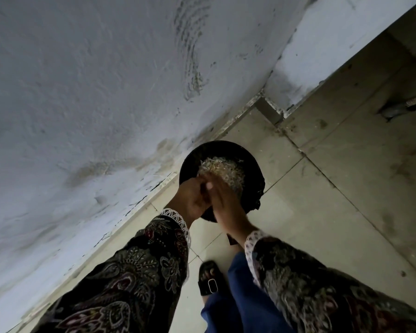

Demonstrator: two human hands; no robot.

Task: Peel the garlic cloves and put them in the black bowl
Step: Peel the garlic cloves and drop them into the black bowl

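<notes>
Hands together over black bowl (pixel 190 164), left hand (pixel 193 197) curled round its near rim, right hand (pixel 222 195) with fingers straight against pale papery heap (pixel 222 170) inside, bowl held above tiled floor (pixel 322 200) beside grey wall (pixel 94 92), sandalled foot (pixel 209 278) nearer.

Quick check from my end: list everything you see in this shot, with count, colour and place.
black bowl: one, black, on the floor by the wall, under both hands
pale contents: one heap, whitish-tan, inside the bowl; too blurred to identify
floor: beige tiles, stained, right half
wall: grey-white, scuffed, left half
sandal: one, black with buckle, bottom centre
trouser leg: blue, bottom centre
left hand: over the bowl, fingers curled
right hand: over the bowl, touching the left
sleeves: two, dark patterned, lace cuffs
</notes>
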